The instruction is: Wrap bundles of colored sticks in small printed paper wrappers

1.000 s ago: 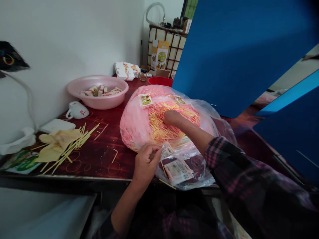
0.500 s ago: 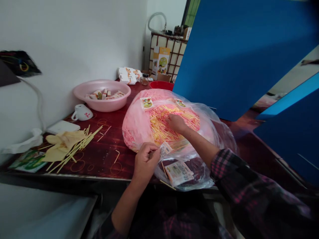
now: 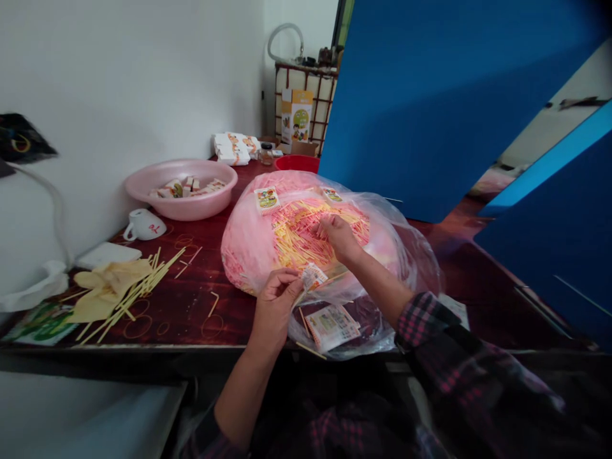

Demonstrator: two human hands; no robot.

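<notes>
Left hand [image 3: 280,296]: at the table's near edge, thumb and fingers pinched on a small printed packet [image 3: 313,277].
Right hand [image 3: 337,233]: reaching into the bag, fingers bent down onto the sticks [image 3: 301,239]; whether they grip any cannot be told.
Sticks: a yellow heap on a pink mound inside the clear bag [image 3: 411,255], mid-table.
Packet: held just beside the bag's near side, below the right wrist.
Bag: more packets lie in its front fold [image 3: 332,325] and on top [image 3: 266,199].
Table [image 3: 191,306]: dark red; a pink basin [image 3: 179,204] of small boxes and a white cup [image 3: 143,224] stand by the wall.
Left side: yellow gloves [image 3: 102,287] with loose sticks across them.
Right: a blue panel [image 3: 430,95].
</notes>
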